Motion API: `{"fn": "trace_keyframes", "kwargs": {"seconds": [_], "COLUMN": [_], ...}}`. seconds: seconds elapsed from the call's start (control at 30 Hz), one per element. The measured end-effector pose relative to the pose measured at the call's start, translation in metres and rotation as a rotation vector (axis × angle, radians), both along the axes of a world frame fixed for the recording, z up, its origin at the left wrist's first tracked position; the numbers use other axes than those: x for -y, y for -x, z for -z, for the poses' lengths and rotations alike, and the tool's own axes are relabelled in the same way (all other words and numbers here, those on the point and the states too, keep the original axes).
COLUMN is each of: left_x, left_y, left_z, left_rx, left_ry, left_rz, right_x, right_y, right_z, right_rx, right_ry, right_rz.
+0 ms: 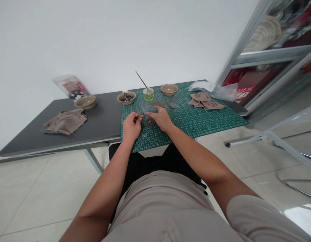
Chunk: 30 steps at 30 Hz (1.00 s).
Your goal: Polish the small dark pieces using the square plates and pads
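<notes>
Over the green cutting mat (pixel 206 121), my right hand (pixel 161 118) grips a small blue-grey piece (pixel 150 109) whose kind I cannot make out. My left hand (pixel 132 126) is closed in a pinch just to its left, on something tiny near the fingertips that is too small to name. The two hands nearly meet. Beyond them lie a brown flat piece (pixel 158 104) and a grey flat rectangular piece (pixel 173 104). A glass jar (pixel 148 95) of yellowish-green content holds a thin wooden stick (pixel 141 79).
A bowl with dark bits (pixel 126 97) stands left of the jar, a tan bowl (pixel 169 89) right of it. Brown cloths (pixel 206 101) lie at both sides. Another bowl (pixel 85 102) and a clear container (pixel 71 87) stand far left; a plastic bag (pixel 224 90) is at right.
</notes>
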<state>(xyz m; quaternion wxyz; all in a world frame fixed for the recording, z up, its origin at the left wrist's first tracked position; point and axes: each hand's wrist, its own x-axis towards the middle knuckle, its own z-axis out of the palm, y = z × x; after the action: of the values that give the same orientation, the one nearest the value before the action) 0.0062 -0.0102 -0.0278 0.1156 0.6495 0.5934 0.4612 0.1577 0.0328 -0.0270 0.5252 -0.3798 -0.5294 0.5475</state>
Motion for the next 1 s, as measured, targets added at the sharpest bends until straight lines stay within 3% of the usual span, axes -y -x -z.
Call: {"fn": "trace_keyframes", "kwargs": {"seconds": [0.23,0.6,0.83,1.0], "left_x": [-0.0057,-0.0064,-0.0034,-0.0011], "left_y": [0.003,0.0038,0.0028,0.0025], "left_z": [0.0051,-0.0004,-0.0032,-0.0035], "left_rx": [0.152,0.182,-0.014,-0.005], "left_ry": [-0.032,0.058,0.042,0.054], "left_rz": [0.025,0.102,0.114,0.126], "right_x": [-0.001,0.0022,0.0038,0.0032], "right_y": [0.0,-0.0015,-0.0034,-0.0032], "right_z": [0.0034,0.0023,0.0002,0.0002], "right_rx": [-0.053,-0.047,-0.061,-0.06], "right_ry": [-0.04,-0.034,-0.05,-0.026], "right_rz": [-0.036,-0.124,-0.221,-0.206]}}
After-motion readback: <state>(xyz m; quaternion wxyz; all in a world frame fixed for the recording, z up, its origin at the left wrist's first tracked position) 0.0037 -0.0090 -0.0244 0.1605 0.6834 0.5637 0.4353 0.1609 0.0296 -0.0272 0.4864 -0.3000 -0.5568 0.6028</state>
